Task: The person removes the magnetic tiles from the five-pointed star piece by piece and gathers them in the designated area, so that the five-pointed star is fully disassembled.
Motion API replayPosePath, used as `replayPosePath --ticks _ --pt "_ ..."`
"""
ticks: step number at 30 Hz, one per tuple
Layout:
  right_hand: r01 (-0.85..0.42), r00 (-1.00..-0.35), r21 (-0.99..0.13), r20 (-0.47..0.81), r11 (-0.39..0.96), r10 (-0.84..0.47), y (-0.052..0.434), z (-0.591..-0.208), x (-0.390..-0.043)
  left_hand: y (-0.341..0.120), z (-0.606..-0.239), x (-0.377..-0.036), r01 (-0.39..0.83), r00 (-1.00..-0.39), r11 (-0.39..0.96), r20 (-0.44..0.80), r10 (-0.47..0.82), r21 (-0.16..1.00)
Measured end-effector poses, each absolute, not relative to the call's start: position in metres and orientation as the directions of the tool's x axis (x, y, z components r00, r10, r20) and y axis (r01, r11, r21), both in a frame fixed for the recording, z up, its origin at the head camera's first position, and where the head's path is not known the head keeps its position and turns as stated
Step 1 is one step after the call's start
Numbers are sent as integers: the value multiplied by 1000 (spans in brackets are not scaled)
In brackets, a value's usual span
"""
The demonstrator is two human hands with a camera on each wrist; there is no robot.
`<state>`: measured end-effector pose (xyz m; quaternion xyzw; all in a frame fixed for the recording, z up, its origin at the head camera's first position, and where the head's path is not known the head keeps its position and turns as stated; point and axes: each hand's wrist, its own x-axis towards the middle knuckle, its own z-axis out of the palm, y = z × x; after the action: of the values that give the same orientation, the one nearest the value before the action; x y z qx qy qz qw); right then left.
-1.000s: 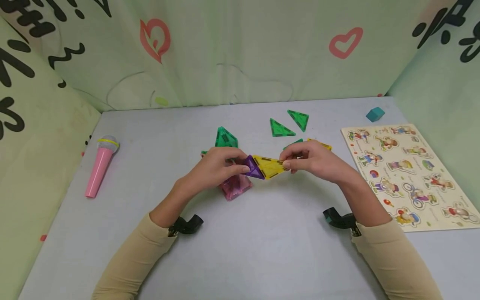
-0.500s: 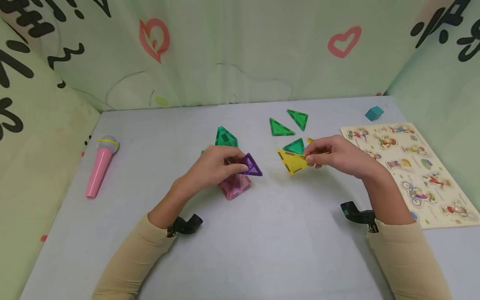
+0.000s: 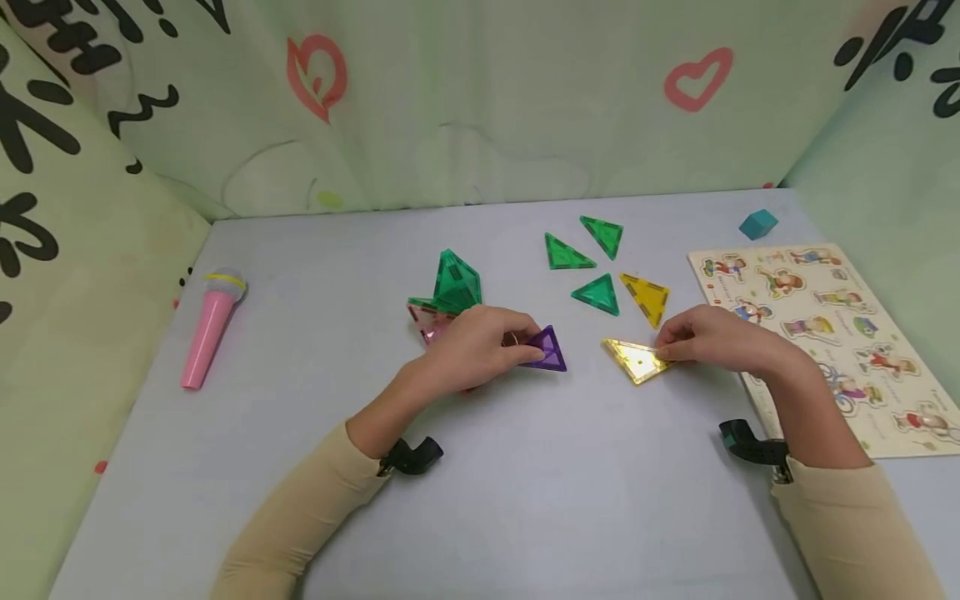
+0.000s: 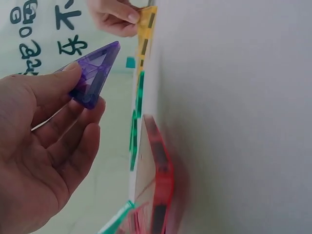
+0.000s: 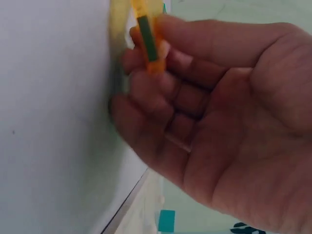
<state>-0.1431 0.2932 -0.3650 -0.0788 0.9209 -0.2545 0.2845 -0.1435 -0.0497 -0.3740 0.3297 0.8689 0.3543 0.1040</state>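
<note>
My left hand (image 3: 480,346) pinches a purple translucent triangular magnetic tile (image 3: 553,350) between thumb and fingers, raised off the table in the left wrist view. My right hand (image 3: 712,342) pinches a yellow triangular magnetic tile (image 3: 633,360) by its right corner, low over the table. Behind the left hand is a green faceted shape made of tiles (image 3: 457,282). Pink tiles (image 3: 427,321) lie against it, mostly hidden by that hand. Further back lie a second yellow triangle (image 3: 647,298) and three green triangles (image 3: 597,294).
A pink toy microphone (image 3: 212,329) lies at the left. On the right, a picture puzzle board (image 3: 832,342) reaches under my right forearm. One teal block (image 3: 758,224) sits near the back right corner. Printed cloth walls (image 3: 510,100) enclose the table's back and sides.
The yellow tile has come apart from the purple one. My right hand has carried it rightward and lower. My left hand, still holding the purple tile, has shifted right.
</note>
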Motion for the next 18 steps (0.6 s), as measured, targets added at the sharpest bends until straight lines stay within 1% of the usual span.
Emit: replayPosePath --ticks 3,7,13,18 --pt "-23 -838 -467 -474 884 -272 295 -364 -146 -40 -371 -143 495 -774 542 62 630 680" --pt "-9 -859 -432 -459 902 -228 294 -361 -145 -34 -370 -145 457 -804 562 50 592 690" --pt "25 -864 -440 -462 898 -202 292 -363 -143 -19 -377 -156 402 -841 658 -28 541 636" --pt "30 -866 -453 -457 891 -203 289 -366 -144 -4 -380 -165 368 -858 694 -61 510 618"
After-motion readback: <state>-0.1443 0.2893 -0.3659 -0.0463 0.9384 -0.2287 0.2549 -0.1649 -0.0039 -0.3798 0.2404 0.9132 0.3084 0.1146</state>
